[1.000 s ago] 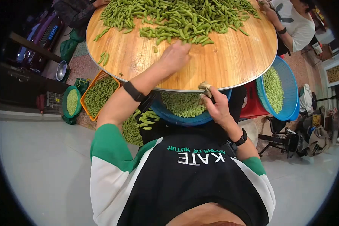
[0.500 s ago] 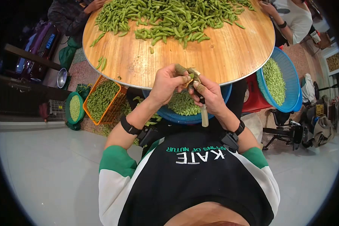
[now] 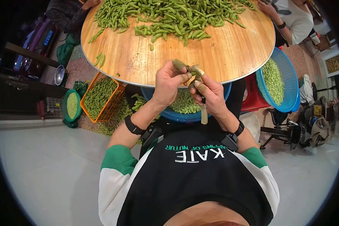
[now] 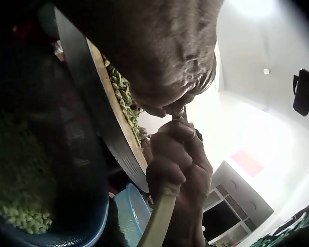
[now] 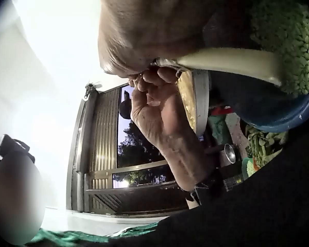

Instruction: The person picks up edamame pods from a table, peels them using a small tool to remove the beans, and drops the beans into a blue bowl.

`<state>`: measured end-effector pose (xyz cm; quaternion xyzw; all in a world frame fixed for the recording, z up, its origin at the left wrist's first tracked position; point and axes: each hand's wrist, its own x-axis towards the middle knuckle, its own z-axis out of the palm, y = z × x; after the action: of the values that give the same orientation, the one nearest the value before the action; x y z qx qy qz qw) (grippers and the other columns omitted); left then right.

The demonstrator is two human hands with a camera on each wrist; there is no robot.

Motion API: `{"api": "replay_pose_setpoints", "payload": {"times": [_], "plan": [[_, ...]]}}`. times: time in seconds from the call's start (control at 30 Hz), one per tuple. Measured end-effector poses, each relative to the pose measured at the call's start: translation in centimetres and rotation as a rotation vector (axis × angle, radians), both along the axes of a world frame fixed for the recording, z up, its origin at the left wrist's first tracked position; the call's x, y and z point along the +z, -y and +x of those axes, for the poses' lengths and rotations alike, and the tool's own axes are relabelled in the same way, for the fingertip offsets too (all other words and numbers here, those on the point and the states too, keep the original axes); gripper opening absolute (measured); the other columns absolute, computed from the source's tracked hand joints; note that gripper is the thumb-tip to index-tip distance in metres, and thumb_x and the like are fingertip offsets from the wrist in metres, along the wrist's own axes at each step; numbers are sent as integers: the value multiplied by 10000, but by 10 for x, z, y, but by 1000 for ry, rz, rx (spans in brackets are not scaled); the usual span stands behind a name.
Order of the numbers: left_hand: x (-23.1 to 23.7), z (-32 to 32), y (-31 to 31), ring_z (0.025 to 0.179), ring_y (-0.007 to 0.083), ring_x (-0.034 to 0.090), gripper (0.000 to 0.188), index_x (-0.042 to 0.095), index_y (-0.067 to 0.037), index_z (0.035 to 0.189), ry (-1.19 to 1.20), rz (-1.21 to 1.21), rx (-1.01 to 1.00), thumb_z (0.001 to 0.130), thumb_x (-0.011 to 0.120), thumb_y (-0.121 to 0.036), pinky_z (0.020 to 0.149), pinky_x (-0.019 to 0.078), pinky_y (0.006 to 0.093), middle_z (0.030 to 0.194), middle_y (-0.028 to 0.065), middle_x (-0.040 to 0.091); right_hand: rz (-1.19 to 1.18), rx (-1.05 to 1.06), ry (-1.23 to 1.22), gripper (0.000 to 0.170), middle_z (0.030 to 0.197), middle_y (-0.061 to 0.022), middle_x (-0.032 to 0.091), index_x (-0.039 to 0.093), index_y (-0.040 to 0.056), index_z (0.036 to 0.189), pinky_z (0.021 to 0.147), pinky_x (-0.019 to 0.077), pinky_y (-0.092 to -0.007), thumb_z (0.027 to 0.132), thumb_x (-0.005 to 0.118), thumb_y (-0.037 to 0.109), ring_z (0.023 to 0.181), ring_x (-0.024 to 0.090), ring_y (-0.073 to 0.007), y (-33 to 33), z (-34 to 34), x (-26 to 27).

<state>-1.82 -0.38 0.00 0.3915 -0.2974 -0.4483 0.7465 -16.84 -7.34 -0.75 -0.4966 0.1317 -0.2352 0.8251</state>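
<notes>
Both hands meet above the near edge of the round wooden table (image 3: pixel 135 56). My left hand (image 3: pixel 167 84) pinches a green soybean pod (image 3: pixel 193 74) between thumb and fingers; much of the pod is hidden. Close beside it, my right hand (image 3: pixel 213 96) grips a tool with a pale handle (image 3: pixel 204 116), which sticks out below the fist; its working end is covered by the fingers. Brownish covers wrap some fingertips of both hands. In the right wrist view the pale handle (image 5: pixel 232 64) points toward a blue basin (image 5: pixel 283 121) of shelled beans.
A big heap of pods (image 3: pixel 177 19) covers the table's far side. Under the near edge stands the blue basin (image 3: pixel 180 116). An orange crate of pods (image 3: pixel 118 98) is at left, a blue basket of beans (image 3: pixel 290 92) at right. Two other people sit at the table's far sides.
My left hand came back from the pod heap to the right hand, now with a pod. The right hand turned, so the tool's pale handle shows below it. Lately both hands have barely moved.
</notes>
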Motion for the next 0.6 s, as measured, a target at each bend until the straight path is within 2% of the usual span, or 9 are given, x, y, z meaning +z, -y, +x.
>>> {"api": "replay_pose_setpoints", "payload": {"times": [0.1, 0.17, 0.2, 0.33, 0.4, 0.43, 0.5, 0.53, 0.6], "plan": [[-3, 7, 3, 772, 130, 599, 133, 537, -40, 891, -213, 59, -142, 833, 591, 67, 606, 474, 246, 903, 68, 631, -50, -52, -24, 370, 820, -42, 563, 461, 19, 1335, 444, 345, -179, 983, 462, 131, 538, 417, -54, 1, 0, 1], [0, 14, 3, 752, 139, 598, 130, 542, -39, 885, -343, 90, -258, 831, 588, 69, 597, 477, 255, 894, 68, 628, 239, 79, 41, 371, 806, -51, 568, 471, 14, 1325, 427, 326, -177, 966, 477, 111, 516, 401, -56, 7, -4, 7], [1, 15, 3, 732, 148, 596, 127, 548, -39, 879, -473, 122, -378, 829, 586, 72, 587, 480, 264, 885, 68, 625, 239, 80, 39, 371, 806, -51, 568, 471, 14, 1325, 427, 326, -177, 966, 477, 111, 516, 401, -56, 9, -6, 7], [-2, 12, -3, 703, 149, 585, 94, 564, -40, 880, -526, 148, -486, 844, 600, 39, 570, 487, 276, 897, 62, 627, 366, 301, 109, 385, 826, -62, 564, 474, 42, 1332, 409, 313, -170, 958, 507, 127, 521, 393, -60, 16, -14, 0], [2, 4, -6, 683, 187, 578, 78, 566, -28, 874, 165, 198, -123, 833, 628, -1, 563, 488, 297, 873, 91, 620, 551, 222, 60, 377, 828, -67, 558, 486, 72, 1327, 408, 317, -166, 958, 515, 138, 531, 393, -61, 16, -14, 0], [5, 2, -10, 683, 187, 578, 78, 566, -28, 874, 165, 198, -124, 833, 628, -1, 563, 488, 297, 873, 91, 620, 551, 221, 61, 377, 828, -67, 558, 486, 72, 1327, 408, 317, -166, 958, 515, 138, 531, 393, -61, 14, -14, 2], [8, 0, -14, 704, 231, 611, 173, 561, 14, 915, 1276, -14, 232, 779, 667, 16, 580, 489, 296, 831, 128, 599, 629, 202, 69, 379, 842, -71, 542, 479, 95, 1332, 413, 324, -163, 957, 514, 137, 548, 396, -63, 12, -12, 5], [7, 0, -13, 704, 231, 611, 173, 561, 14, 915, 1275, -8, 231, 779, 667, 16, 580, 489, 296, 831, 128, 599, 634, 204, 67, 379, 842, -71, 542, 479, 95, 1332, 413, 324, -163, 957, 514, 137, 548, 396, -63, 11, -11, 4], [5, 1, -8, 651, 297, 564, 150, 560, 2, 868, 1559, -232, 453, 742, 643, 2, 562, 482, 364, 793, 140, 559, 798, 241, 155, 412, 866, -78, 526, 438, 110, 1358, 419, 330, -163, 954, 517, 134, 566, 403, -68, 10, -8, 2]]}}
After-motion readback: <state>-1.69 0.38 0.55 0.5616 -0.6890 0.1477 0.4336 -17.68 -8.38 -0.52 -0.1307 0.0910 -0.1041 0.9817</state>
